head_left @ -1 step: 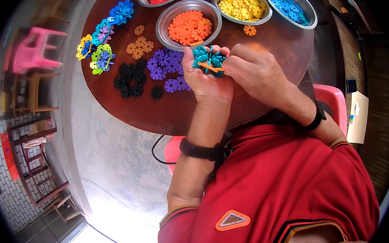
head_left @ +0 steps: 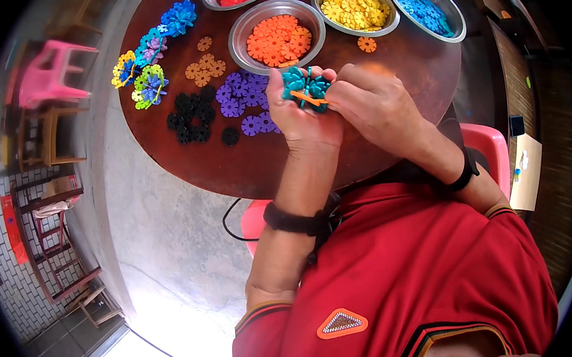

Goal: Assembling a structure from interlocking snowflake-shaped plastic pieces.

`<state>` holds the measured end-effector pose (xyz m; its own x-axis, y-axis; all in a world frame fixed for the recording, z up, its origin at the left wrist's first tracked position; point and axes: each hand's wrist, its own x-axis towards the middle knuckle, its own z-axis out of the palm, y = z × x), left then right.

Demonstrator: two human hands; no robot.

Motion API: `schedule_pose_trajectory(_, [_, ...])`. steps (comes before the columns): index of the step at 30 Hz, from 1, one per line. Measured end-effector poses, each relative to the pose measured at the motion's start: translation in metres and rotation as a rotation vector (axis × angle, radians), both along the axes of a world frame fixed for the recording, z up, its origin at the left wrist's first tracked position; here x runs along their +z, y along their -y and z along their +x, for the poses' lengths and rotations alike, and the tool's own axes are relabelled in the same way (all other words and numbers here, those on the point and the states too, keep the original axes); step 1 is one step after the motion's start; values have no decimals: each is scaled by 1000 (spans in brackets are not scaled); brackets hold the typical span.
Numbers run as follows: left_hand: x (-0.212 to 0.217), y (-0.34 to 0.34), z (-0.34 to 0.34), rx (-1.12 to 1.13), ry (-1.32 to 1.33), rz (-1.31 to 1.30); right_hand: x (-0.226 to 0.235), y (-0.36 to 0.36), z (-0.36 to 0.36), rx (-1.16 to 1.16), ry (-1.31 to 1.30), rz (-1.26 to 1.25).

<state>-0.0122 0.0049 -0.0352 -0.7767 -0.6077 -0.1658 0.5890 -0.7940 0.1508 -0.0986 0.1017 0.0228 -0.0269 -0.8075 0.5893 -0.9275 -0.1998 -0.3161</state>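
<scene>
"What is held in the round silvery metal bowls?"
"Coral, orange, yellow and blue notched plastic discs."
"And in hand?"
"Above the round brown surface, a teal petalled plastic cluster is cradled in the left hand's half-curled grip; its thin orange crosspiece, slanted lengthwise down rightward, is pinched there by the right hand's closed grip."
</scene>
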Motion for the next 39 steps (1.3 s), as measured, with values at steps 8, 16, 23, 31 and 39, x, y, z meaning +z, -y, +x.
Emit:
schedule_pose_trajectory(8, [54,-12,-10,8,312,-18,4,-5,-17,-76,240,-54])
schedule_pose_trajectory(16, [42,-20,-18,198,371,-440,17,-4,-14,-1,369,22])
schedule_pose_trajectory(23, [26,9,-2,-99,28,-135,13,-21,-58,-57,186,231])
schedule_pose_trajectory(31, [31,11,-1,-181,-49,-14,-28,-34,-54,-331,56,572])
schedule_pose_trajectory(39, [30,12,1,-253,-174,-54,-26,-36,-57,-351,109,536])
